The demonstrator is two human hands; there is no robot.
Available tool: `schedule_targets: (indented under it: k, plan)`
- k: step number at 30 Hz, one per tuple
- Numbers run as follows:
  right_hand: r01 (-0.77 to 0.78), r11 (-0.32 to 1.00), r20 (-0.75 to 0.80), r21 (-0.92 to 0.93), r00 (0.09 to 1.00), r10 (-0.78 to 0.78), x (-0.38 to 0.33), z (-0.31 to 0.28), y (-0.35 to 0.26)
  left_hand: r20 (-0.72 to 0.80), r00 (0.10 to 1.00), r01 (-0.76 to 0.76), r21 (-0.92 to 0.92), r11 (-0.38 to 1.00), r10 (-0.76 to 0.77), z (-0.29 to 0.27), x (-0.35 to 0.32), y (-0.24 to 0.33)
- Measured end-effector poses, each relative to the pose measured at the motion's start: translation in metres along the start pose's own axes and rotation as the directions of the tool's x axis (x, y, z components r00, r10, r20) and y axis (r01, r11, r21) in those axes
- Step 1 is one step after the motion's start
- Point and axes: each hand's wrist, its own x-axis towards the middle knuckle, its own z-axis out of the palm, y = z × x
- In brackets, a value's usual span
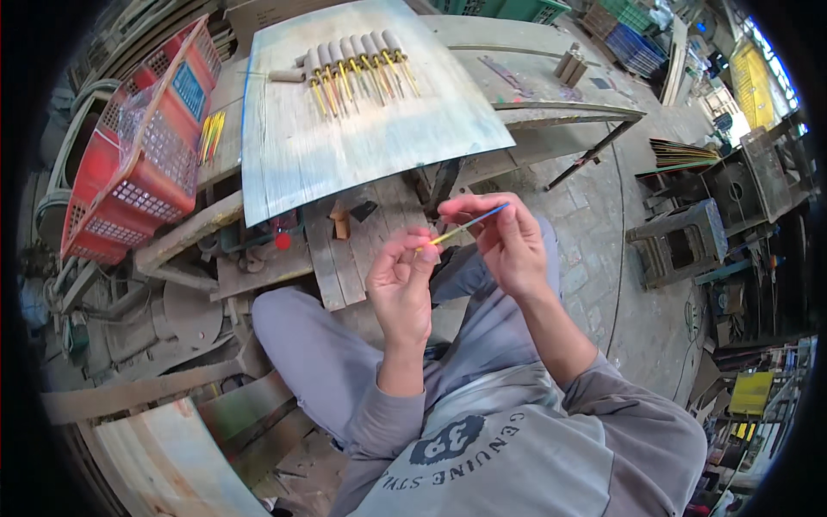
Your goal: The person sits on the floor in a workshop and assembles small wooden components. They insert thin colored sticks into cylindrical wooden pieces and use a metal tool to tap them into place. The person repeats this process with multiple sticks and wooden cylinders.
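Dusty workshop w/ metal sheet (345, 138): left hand (401, 289) & right hand (508, 246) each grip (pinching) thin yellow-blue stick (461, 227).

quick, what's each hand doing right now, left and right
Left hand: closed, pinching the yellow end of a thin stick.
Right hand: closed, fingers pinching the same stick's blue end.

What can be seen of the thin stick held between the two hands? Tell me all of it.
The thin stick is slender and straight, yellow along its lower part and blue toward its upper tip. Its material cannot be told. It slants up to the right, above the person's lap. The left hand pinches its yellow lower end; the right hand grips the blue upper end with its fingertips. Nothing else touches it.
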Motion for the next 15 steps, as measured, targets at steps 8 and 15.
schedule_targets:
  k: [8, 15]
  plan:
    - [0.034, 0.992, -0.452, -0.12, 0.888, -0.085, 0.073, -0.064, -0.072, 0.005, 0.997, 0.072, 0.103, 0.992, -0.073, 0.007, -0.005, 0.0]
    - [-0.515, -0.123, -0.36, -0.848, 0.731, -0.579, 0.204, -0.311, -0.117, -0.033, 0.998, 0.054, 0.111, 0.992, -0.05, 0.008, 0.004, 0.007]
